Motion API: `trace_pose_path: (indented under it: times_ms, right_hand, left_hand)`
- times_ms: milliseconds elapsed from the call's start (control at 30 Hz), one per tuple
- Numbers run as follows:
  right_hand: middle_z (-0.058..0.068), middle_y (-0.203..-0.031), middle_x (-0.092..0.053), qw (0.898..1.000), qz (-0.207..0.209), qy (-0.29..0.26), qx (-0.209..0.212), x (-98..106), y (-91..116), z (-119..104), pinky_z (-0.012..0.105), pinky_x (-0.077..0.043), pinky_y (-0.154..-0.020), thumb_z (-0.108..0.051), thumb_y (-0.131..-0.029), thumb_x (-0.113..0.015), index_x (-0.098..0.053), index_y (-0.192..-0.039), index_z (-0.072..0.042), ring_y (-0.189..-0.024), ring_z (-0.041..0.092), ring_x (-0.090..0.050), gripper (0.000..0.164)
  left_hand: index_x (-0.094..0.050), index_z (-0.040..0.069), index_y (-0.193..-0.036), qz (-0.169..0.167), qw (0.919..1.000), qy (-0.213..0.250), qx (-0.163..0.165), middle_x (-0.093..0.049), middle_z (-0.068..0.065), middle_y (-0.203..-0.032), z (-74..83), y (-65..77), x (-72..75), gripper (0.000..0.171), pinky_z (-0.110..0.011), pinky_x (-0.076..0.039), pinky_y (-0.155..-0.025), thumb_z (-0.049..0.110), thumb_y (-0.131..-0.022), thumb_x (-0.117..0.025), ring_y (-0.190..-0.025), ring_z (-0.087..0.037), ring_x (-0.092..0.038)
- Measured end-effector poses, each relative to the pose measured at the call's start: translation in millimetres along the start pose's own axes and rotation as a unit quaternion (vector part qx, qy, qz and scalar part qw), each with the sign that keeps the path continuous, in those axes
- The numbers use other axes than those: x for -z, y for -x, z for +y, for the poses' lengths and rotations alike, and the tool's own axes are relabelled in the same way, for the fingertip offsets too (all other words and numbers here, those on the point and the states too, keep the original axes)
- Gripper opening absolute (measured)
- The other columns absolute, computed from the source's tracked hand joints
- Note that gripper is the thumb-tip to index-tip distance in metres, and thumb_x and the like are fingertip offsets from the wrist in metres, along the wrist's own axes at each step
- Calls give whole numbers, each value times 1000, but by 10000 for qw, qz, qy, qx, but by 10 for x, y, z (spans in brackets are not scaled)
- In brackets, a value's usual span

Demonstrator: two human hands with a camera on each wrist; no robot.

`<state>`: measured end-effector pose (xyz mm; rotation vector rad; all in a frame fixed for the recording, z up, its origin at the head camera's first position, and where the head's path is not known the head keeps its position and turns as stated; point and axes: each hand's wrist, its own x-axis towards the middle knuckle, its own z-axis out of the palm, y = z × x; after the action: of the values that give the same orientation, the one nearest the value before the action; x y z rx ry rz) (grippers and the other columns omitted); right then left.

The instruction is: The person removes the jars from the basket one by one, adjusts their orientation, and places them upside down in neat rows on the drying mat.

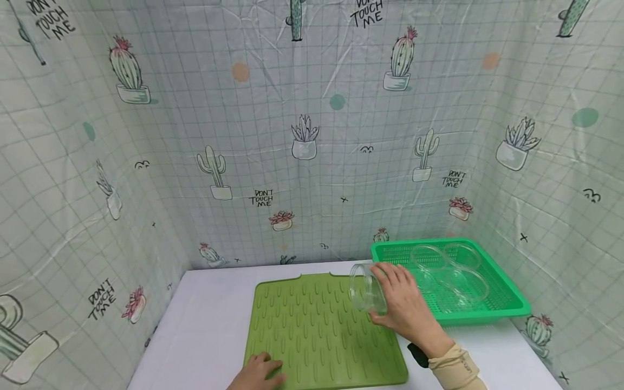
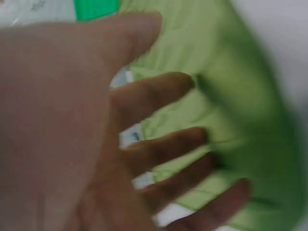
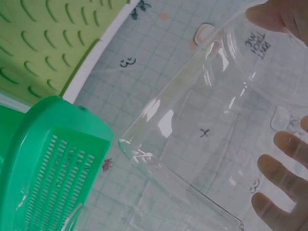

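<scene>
My right hand [image 1: 405,302] grips a clear cup [image 1: 364,288] above the far right corner of the green ribbed mat [image 1: 324,330]. The cup lies tilted on its side, mouth toward the left in the head view. In the right wrist view, its see-through wall [image 3: 187,120] fills the middle, with fingers and thumb on opposite sides. My left hand [image 1: 258,374] is at the mat's near left corner. Its fingers [image 2: 163,144] are spread and slightly bent over the mat; whether the fingertips press on it I cannot tell.
A green perforated basket [image 1: 504,292] stands at the right, beside the mat, with several clear cups [image 1: 465,284] inside. Both rest on a white table [image 1: 205,325]. Cactus-print cloth [image 1: 336,135] hangs behind and on both sides.
</scene>
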<state>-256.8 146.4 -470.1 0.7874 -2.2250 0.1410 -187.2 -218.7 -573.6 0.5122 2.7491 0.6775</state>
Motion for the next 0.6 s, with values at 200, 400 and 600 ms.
trace_pose_path:
  times_ms: [200,400,600]
  right_hand:
    - [18,-127,-53,10000,-31,78,32,0,12,-10,55,-40,-99,-44,-48,-86,-46,-135,-5,-114,37,-51,104]
    - [17,-127,-52,9998,-147,50,112,17,12,-26,54,-40,-99,-42,-49,-85,-46,-135,-6,-113,36,-51,102]
    - [16,-128,-52,9994,-286,45,169,36,-9,-77,54,-39,-100,-43,-49,-85,-45,-136,-8,-113,35,-52,102]
  left_hand:
    - [-56,-1,-130,566,9921,1105,164,-57,-24,-129,313,-149,332,67,-62,-44,-90,56,-96,-43,-116,-45,-55]
    - [-46,12,-142,1564,9705,1823,-204,-53,-15,-135,665,-439,610,63,-52,-48,-89,56,-97,-43,-119,-34,-54]
    - [-28,29,-152,1717,9539,2334,-784,-32,-5,-156,974,-640,759,65,-48,-43,-102,50,-95,-52,-138,-32,-39]
